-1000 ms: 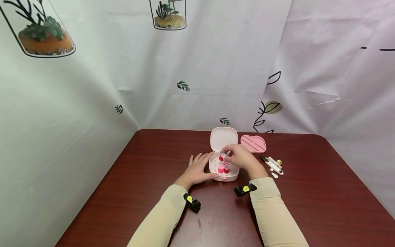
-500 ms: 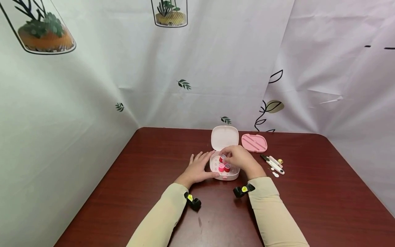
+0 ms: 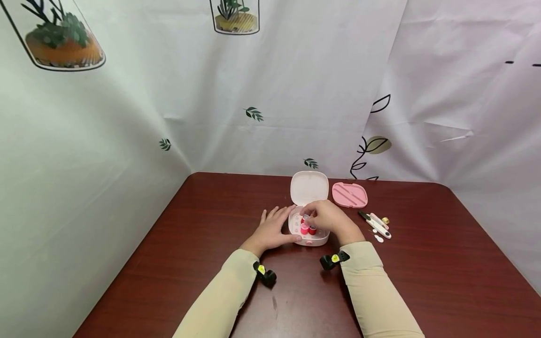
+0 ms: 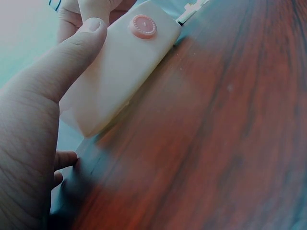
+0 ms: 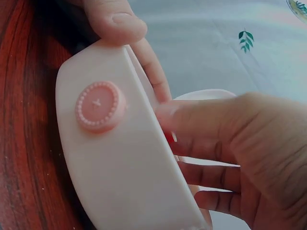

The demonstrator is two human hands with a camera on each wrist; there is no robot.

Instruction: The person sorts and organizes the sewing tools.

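An open white sewing box [image 3: 309,242] with a pink button clasp [image 5: 100,106] stands on the table, its lid [image 3: 309,188] raised at the back. My left hand [image 3: 269,231] is spread against the box's left side, fingers straight, thumb on the front rim. Inside the box, my right hand [image 3: 329,218] pinches a red thread spool [image 3: 303,219] between thumb and fingers. Just in front of it stand a pink spool [image 3: 304,229] and a red spool [image 3: 313,230]. In the right wrist view the box wall hides most of the held spool.
A pink slotted tray [image 3: 350,195] lies behind and right of the box. Farther right are small snips [image 3: 375,224] with a dark end, a gold-coloured piece [image 3: 385,220] and small white pieces [image 3: 379,238]. A printed white cloth [image 3: 270,94] hangs behind the table.
My right hand has lowered the red spool slightly deeper into the box and toward its front. The left hand has stayed against the box, and the head view has shifted a little.
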